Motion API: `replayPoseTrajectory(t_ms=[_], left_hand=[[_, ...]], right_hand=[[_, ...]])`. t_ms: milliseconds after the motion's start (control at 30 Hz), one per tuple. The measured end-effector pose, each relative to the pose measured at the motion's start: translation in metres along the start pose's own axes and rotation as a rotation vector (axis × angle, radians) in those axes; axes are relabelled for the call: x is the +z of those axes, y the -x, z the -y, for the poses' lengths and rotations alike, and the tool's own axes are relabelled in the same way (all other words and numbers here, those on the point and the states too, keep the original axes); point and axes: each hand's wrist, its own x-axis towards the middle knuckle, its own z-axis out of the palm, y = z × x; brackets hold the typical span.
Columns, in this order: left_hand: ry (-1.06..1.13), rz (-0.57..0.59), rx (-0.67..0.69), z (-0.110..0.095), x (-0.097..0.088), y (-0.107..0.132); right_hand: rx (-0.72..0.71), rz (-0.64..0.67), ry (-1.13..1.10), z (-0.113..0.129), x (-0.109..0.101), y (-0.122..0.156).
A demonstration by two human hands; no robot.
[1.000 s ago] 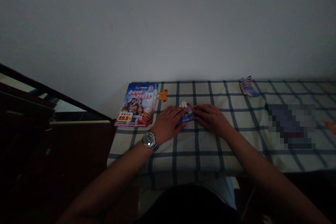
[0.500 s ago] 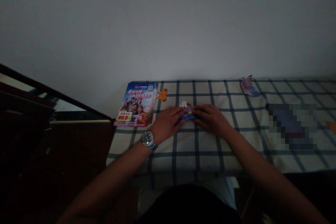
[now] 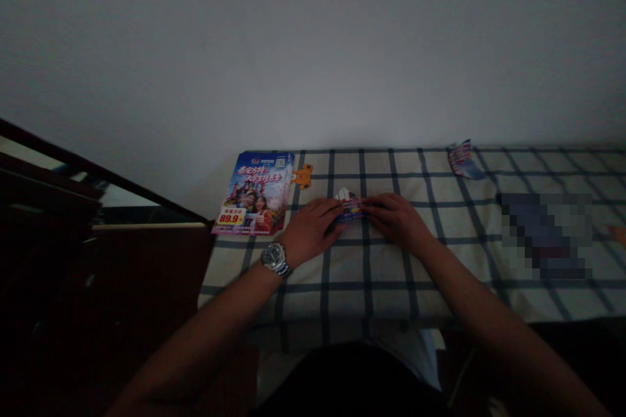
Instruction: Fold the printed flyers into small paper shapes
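Currently see one folded flyer (image 3: 351, 208) on one checked tablecloth (image 3: 345, 270), between left hand (image 3: 313, 225) and right hand (image 3: 397, 220), grasped by both; also one flyer stack (image 3: 253, 194), one orange figure (image 3: 302, 176), one curled flyer (image 3: 465, 163), one wristwatch (image 3: 274, 257). On folded flyer, note blue print, white peaked far edge.

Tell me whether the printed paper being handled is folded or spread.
Folded: the printed paper shows as a small, mostly blue patch with a white pointed corner beyond it, far smaller than the stacked flyers.
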Motion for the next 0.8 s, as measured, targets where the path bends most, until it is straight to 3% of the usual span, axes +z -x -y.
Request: replayPoseTrajectory(t_ms=[600, 800], left_hand=[[-0.019, -0.059, 0.015, 0.012, -0.011, 0.003], [0.101, -0.173, -0.039, 0.009, -0.017, 0.003]], right_hand=[[0.089, -0.054, -0.149, -0.001, -0.005, 0.002], [0.117, -0.159, -0.164, 0.002, -0.012, 0.000]])
